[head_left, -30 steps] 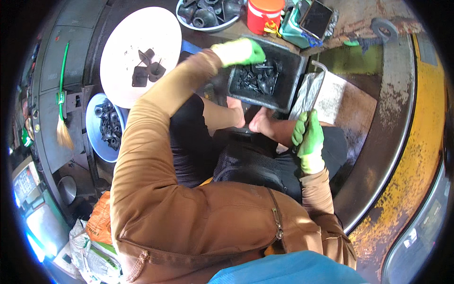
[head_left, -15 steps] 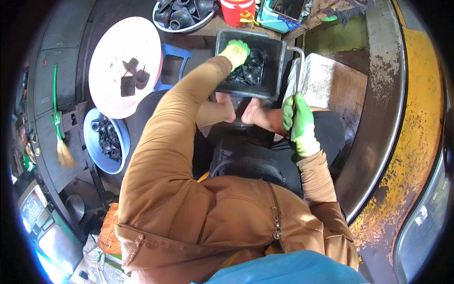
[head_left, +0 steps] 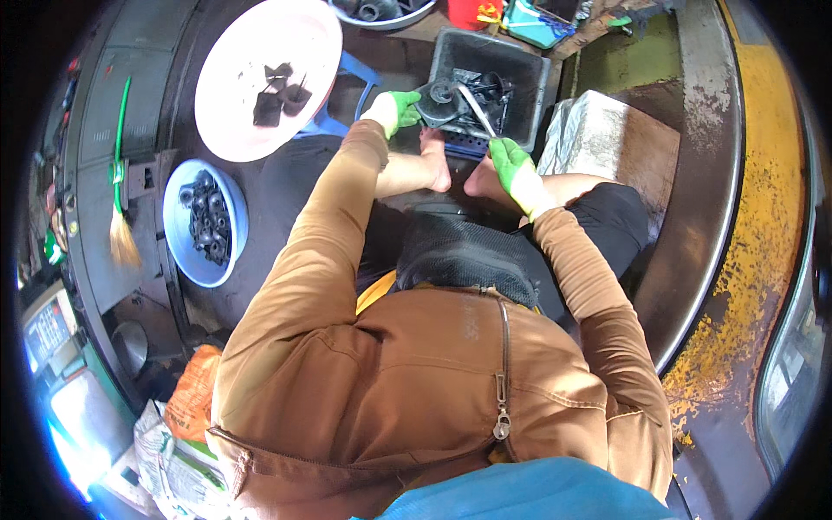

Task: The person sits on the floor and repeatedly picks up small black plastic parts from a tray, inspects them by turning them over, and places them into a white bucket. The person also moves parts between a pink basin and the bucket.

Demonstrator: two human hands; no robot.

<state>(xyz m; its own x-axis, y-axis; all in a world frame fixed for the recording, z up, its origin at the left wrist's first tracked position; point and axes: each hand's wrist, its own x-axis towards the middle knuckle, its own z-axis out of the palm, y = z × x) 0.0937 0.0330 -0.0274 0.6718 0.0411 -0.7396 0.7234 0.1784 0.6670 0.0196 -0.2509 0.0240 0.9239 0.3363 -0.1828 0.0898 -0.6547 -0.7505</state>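
Note:
My left hand (head_left: 392,113), in a green and white glove, is closed on the edge of a black molded part (head_left: 436,107) with a round, raised collar. It holds this part over the near left corner of a black tray (head_left: 490,50). In my right hand (head_left: 518,173), gloved the same way, is a slim metal rod (head_left: 475,110). The rod's far end reaches up beside the part's collar; whether they touch I cannot tell. More black parts (head_left: 492,87) lie inside the tray.
A large pale pink basin (head_left: 234,65) with several black pieces stands left, beside a blue stool (head_left: 360,74). Below it, a blue basin (head_left: 236,247) holds more black parts. A whitish block (head_left: 594,130) sits right, near a yellow rusty panel (head_left: 737,260). A red container (head_left: 468,13) stands behind.
My left hand has come out of the tray toward me, now holding a black part. My right hand has moved left and forward, bringing the rod from the tray's right side to the part.

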